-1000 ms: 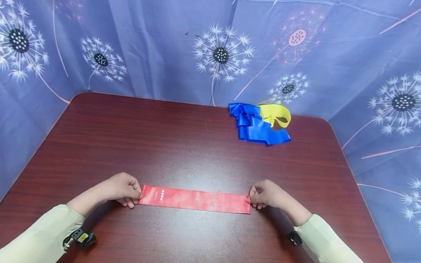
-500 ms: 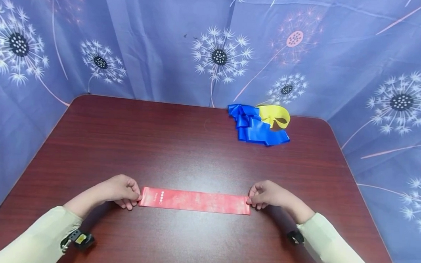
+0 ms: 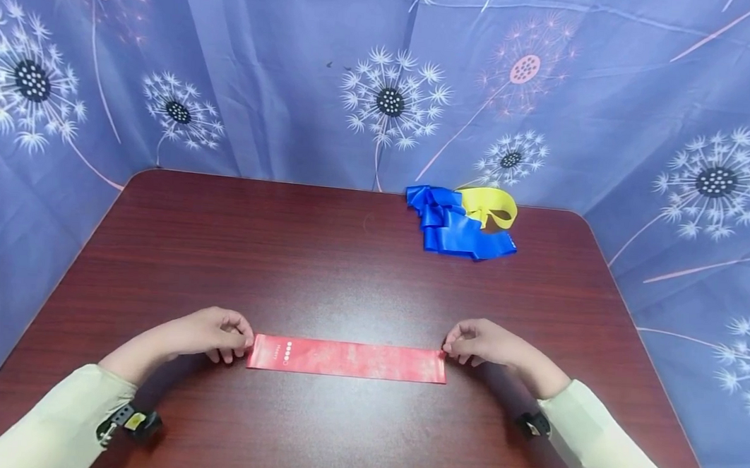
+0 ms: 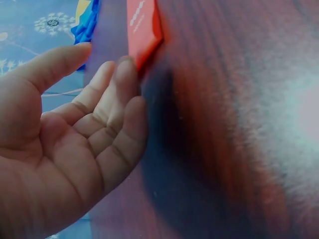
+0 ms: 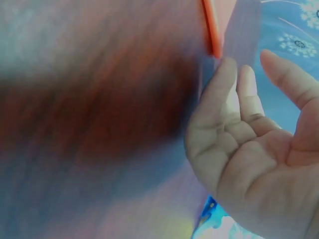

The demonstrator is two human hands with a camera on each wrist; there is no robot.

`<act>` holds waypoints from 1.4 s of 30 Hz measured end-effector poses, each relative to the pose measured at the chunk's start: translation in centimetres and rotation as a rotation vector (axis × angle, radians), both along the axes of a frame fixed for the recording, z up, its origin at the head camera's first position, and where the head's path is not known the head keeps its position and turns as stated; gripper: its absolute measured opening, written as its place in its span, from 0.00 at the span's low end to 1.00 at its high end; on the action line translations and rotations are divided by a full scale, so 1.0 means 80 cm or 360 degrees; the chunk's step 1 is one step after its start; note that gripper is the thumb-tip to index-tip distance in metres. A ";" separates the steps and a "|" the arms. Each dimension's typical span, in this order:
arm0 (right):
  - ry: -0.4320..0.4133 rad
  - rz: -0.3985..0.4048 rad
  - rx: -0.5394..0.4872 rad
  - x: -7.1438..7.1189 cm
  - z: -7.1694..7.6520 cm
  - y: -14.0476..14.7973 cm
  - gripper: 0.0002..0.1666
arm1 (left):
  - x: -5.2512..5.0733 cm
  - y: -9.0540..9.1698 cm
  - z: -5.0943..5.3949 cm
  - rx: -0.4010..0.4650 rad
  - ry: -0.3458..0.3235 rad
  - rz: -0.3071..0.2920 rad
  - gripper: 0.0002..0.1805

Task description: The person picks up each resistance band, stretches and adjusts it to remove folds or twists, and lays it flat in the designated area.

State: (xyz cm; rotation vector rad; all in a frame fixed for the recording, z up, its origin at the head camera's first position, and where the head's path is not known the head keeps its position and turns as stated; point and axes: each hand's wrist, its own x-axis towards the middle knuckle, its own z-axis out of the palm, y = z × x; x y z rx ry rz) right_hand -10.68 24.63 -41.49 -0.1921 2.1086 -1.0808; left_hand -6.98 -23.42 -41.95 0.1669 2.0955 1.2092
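A red resistance band (image 3: 349,358) with white dots and small print lies flat and straight across the table. At its left end my left hand (image 3: 213,333) has its fingertips by the upper corner. My right hand (image 3: 484,342) is at the other end in the same way. In the left wrist view the thumb stands apart from the loosely bent fingers (image 4: 119,94), close to the end of the band (image 4: 142,30). The right wrist view likewise has the thumb spread away from the fingers (image 5: 222,84), near the band's edge (image 5: 212,25). Whether fingertips touch the band is unclear.
Toward the back right of the dark wood table (image 3: 253,256) lies a crumpled blue band (image 3: 460,238) beside a looped yellow band (image 3: 507,202). A blue curtain (image 3: 294,81) with dandelion prints surrounds the table's back and sides. Both wrists carry small black devices.
Both hands have loosened from the ends of the red band and shifted slightly, the left wrist going left, the right wrist going right. The band stays in place.
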 end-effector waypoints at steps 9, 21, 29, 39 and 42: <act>0.0186 -0.0073 0.0104 -0.018 0.014 0.009 0.15 | -0.021 0.010 0.018 -0.0006 0.0230 0.0102 0.15; 0.0451 -0.0210 0.0205 -0.044 0.028 0.008 0.19 | -0.056 0.032 0.049 -0.0029 0.0337 0.0035 0.19; 0.0588 -0.0269 0.0245 -0.056 0.031 0.003 0.22 | -0.067 0.051 0.045 -0.0033 0.0427 0.0067 0.19; 0.0679 -0.0391 0.0276 -0.076 0.024 0.003 0.22 | -0.079 0.069 0.035 -0.0008 0.0456 0.0116 0.19; 0.0700 -0.0425 0.0302 -0.082 0.022 0.004 0.22 | -0.083 0.074 0.034 -0.0008 0.0446 0.0122 0.19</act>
